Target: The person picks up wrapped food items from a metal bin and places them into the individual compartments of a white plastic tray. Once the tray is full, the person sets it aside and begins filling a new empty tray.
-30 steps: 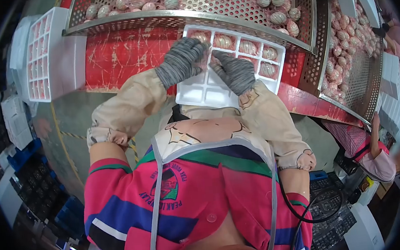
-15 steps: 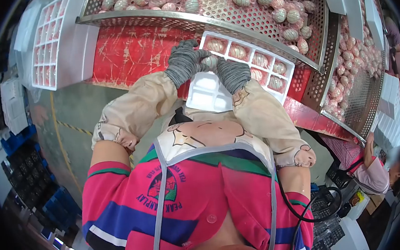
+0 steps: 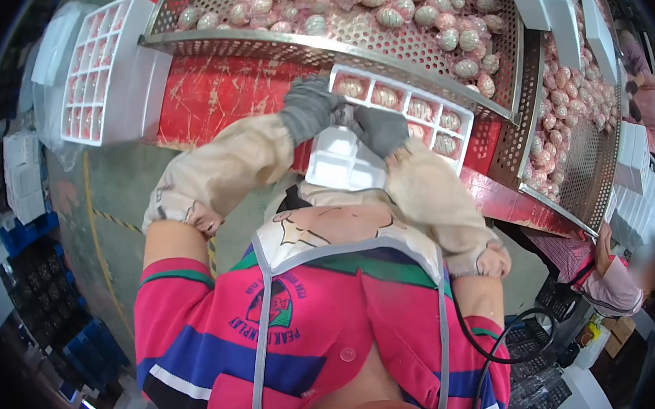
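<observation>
A white divided tray [image 3: 348, 174] lies in front of me on the red surface. Wrapped, striped egg-shaped pieces fill its back row and right side, while its near left compartments are bare. My left hand [image 3: 310, 104], in a grey knit glove, is bent at the tray's left edge. Over the middle of the tray is my right hand [image 3: 380, 129], gloved alike. Both hands meet around one wrapped egg [image 3: 344, 115], mostly hidden by their fingers. The fingers of both hands look closed on it.
A perforated metal bin [image 3: 253, 38] with many wrapped eggs borders the back. More eggs lie in a second bin [image 3: 603, 137] at right. White filled trays [image 3: 132, 74] stand stacked at left on the scratched red surface [image 3: 211, 94]. Another person [image 3: 607, 282] is at the right.
The egg between my hands sits slightly lower and is more covered by the fingers. My right hand has turned and drawn a little nearer. The whole view has shifted slightly.
</observation>
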The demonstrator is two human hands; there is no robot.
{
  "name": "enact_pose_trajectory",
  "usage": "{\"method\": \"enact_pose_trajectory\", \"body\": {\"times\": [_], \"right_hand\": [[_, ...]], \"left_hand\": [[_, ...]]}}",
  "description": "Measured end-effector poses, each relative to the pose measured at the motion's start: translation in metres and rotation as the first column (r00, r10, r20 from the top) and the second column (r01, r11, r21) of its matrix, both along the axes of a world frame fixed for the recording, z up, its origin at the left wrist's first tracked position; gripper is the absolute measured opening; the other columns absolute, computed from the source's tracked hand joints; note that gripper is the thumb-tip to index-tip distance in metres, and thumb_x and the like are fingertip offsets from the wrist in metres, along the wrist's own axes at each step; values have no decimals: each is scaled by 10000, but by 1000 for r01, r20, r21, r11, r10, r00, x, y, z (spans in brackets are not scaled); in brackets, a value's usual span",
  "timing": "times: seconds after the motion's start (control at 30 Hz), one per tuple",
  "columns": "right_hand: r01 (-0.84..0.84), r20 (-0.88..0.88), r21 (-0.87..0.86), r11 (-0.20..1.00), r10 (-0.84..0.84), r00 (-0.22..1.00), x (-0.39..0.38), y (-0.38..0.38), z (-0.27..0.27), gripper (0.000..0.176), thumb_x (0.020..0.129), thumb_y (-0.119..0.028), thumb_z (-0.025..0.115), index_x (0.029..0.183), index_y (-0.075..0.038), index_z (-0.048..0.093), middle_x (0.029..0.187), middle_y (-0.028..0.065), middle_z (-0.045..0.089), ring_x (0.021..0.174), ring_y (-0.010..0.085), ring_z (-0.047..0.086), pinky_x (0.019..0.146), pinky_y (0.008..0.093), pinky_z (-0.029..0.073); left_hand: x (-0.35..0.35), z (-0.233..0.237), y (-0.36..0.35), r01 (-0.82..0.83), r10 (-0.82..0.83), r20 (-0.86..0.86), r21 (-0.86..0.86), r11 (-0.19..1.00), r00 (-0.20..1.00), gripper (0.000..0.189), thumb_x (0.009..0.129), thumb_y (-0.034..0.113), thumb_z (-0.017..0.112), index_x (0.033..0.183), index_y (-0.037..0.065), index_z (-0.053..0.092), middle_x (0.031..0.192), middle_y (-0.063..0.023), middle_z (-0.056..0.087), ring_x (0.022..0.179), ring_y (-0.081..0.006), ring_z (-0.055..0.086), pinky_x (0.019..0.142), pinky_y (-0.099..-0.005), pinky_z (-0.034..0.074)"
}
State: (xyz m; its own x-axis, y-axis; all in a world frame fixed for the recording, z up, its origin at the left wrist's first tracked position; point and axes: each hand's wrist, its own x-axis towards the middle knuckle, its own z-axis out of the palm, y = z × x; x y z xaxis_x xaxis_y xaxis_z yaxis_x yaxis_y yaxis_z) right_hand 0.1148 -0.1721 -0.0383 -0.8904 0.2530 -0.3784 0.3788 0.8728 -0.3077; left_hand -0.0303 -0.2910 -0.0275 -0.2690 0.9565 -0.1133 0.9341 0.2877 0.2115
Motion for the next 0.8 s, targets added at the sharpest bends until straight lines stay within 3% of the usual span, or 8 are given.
{"method": "enact_pose_trajectory", "body": {"times": [0.03,0.13,0.27,0.43,0.53,0.6,0.73,0.8], "right_hand": [[95,-95,-50,994,-99,991,20,-3,11,349,902,-374,479,1066,-99,618,905,148,670,801,314,657,681,428,512],[290,-297,-287,913,-373,879,70,-10,13,347,904,-356,512,1130,-109,603,925,141,670,792,304,656,668,412,509],[276,-361,-237,931,-348,865,109,-24,-2,322,887,-334,555,1114,-115,621,889,144,672,781,298,657,676,393,516],[337,-322,-365,868,-457,829,128,-35,9,294,869,-245,611,1104,-69,632,952,164,667,872,291,660,736,354,527],[349,-295,-379,857,-469,832,139,-37,7,291,867,-234,614,1104,-65,630,952,162,668,872,286,662,737,348,525],[337,-327,-382,861,-467,822,139,-40,7,286,866,-244,610,1097,-78,635,940,152,672,846,283,663,722,355,528],[252,-412,-408,877,-424,807,118,-46,19,282,859,-258,613,1080,-87,646,928,133,678,822,279,665,711,358,531],[229,-446,-367,902,-386,807,103,-48,25,341,862,-293,603,1137,-91,615,926,126,680,802,282,663,695,376,527]], "left_hand": [[-9,-7,0,-31,68,-95,347,938,993,302,751,356,667,959,138,652,1018,-104,590,932,-301,567,780,-454,447],[-71,30,37,-106,266,-227,539,835,937,184,761,226,649,891,102,609,968,-97,588,889,-295,578,710,-412,477],[-150,16,91,-205,170,-260,-115,972,950,187,823,180,612,985,87,608,963,-82,626,839,-250,612,702,-367,497],[-165,15,85,-279,262,-155,-107,954,953,268,869,198,553,1122,109,570,1005,-91,638,846,-276,628,729,-373,501],[-142,59,50,-386,369,116,219,896,922,320,897,209,518,1204,122,547,1031,-97,645,850,-292,639,746,-377,504],[-113,57,23,-410,132,474,550,728,871,126,840,127,638,942,52,646,895,-44,646,786,-145,601,670,-279,493],[-9,37,-34,-652,56,963,135,746,263,121,866,145,636,882,26,626,822,-15,632,727,-67,549,665,-247,468],[28,-5,-56,-659,328,908,-81,747,259,133,833,59,641,962,27,641,858,-31,615,753,-126,578,670,-270,487]]}}
